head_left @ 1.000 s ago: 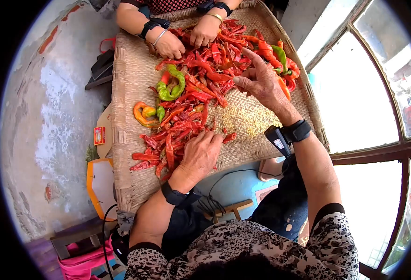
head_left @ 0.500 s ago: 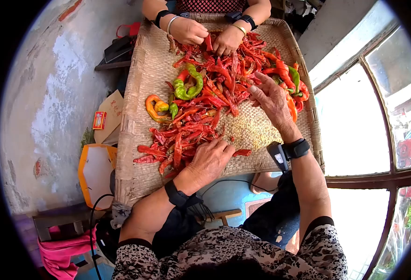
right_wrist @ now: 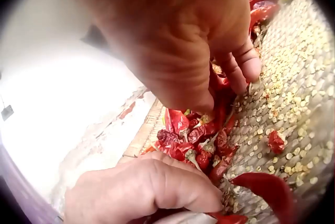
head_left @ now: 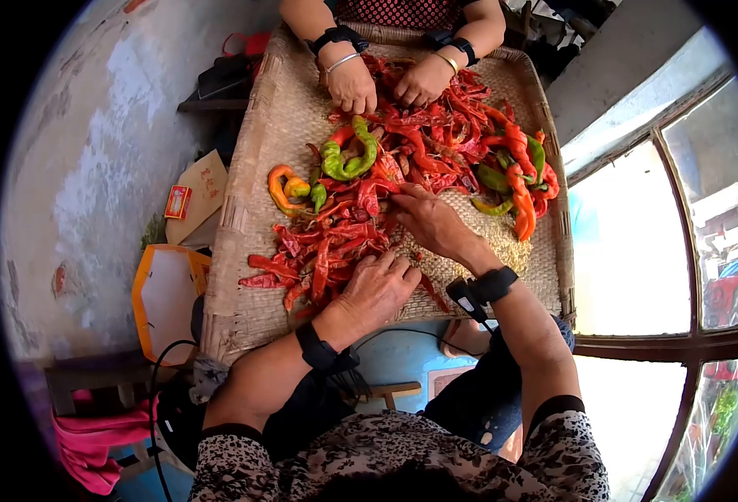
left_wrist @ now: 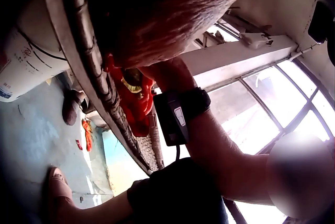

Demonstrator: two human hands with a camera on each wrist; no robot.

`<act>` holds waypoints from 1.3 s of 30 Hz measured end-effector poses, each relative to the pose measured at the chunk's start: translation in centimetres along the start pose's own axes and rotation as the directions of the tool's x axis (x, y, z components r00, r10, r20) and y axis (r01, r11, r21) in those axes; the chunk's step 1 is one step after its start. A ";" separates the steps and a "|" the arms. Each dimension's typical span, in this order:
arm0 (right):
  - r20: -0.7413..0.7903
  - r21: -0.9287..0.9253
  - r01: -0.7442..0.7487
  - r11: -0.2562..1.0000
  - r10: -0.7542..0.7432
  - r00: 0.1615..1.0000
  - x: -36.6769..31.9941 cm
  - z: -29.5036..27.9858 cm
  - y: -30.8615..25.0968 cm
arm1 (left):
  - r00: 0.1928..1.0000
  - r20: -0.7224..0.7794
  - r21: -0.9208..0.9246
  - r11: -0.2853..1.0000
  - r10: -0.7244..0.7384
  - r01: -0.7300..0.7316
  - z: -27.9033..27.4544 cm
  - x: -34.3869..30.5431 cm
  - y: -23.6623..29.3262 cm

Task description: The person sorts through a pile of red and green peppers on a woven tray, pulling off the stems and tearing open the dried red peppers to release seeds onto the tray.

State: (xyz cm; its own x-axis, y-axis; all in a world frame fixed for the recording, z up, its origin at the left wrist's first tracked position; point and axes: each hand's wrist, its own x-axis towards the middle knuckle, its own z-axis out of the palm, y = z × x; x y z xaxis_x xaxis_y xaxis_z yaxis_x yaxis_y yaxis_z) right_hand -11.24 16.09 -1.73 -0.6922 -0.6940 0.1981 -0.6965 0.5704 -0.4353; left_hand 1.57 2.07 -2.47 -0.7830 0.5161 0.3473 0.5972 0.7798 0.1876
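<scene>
We look down on a large woven tray [head_left: 247,217] strewn with dried red peppers [head_left: 327,251], heaped from its far edge toward the near left corner. Our left hand [head_left: 375,291] rests on the heap by the near edge, fingers bent; we cannot tell whether it grips a pepper. Our right hand [head_left: 436,224] reaches down into the middle of the heap, fingertips among the peppers, its grasp also unclear. Pale seeds [head_left: 513,249] lie right of it. A curled green pepper [head_left: 369,152] and an orange pepper [head_left: 278,191] sit toward the left edge, glossy peppers [head_left: 519,151] toward the right edge. Another person's hands [head_left: 353,86] touch the heap near the far edge.
</scene>
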 end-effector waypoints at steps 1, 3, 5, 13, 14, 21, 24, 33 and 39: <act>0.095 0.046 0.069 0.997 -0.073 0.993 -0.2 -0.8 -0.1 | 1.000 0.016 0.037 0.999 -0.019 0.018 -0.1 0.0 -0.1; 0.192 0.096 0.135 0.986 -0.151 0.970 -0.6 -1.7 -0.3 | 0.999 0.026 0.071 0.997 -0.043 0.041 -0.4 0.0 -0.2; 0.178 0.159 0.191 0.969 -0.218 0.960 -1.5 -2.2 -0.6 | 0.998 0.044 0.092 0.995 -0.053 0.048 -0.6 0.0 -0.3; 0.140 0.249 -0.066 0.966 0.032 0.990 -4.5 -5.7 -2.3 | 0.991 0.124 0.112 0.993 -0.054 0.040 -0.4 -0.3 -0.1; 0.142 0.247 -0.068 0.967 0.033 0.989 -4.6 -6.1 -2.6 | 0.991 0.127 0.113 0.993 -0.049 0.034 -0.4 -0.3 -0.1; 0.121 0.257 -0.193 0.947 0.166 0.979 -5.4 -6.1 -1.9 | 0.992 0.118 0.143 0.990 -0.032 0.015 0.0 -0.4 -0.1; 0.092 0.245 -0.151 0.958 0.132 0.987 -5.4 -6.1 -1.6 | 0.989 0.141 0.131 0.991 -0.038 0.020 -0.3 -0.4 -0.1; -0.104 0.745 -0.180 0.642 0.379 0.920 -3.3 -8.1 -0.4 | 0.989 0.145 0.125 0.992 -0.031 0.013 -0.3 -0.3 0.0; -0.114 0.132 -0.153 0.979 0.168 0.979 -3.6 -6.9 0.3 | 0.989 0.147 0.112 0.994 -0.031 0.015 -0.5 -0.5 -0.1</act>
State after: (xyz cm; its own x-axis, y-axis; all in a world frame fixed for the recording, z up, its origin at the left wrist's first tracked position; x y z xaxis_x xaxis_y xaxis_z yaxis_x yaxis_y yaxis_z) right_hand -10.28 21.81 3.50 -0.8165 -0.5334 0.2209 -0.5514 0.6068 -0.5726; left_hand 1.99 1.59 -2.22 -0.8183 0.5378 0.2028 0.5623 0.8222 0.0884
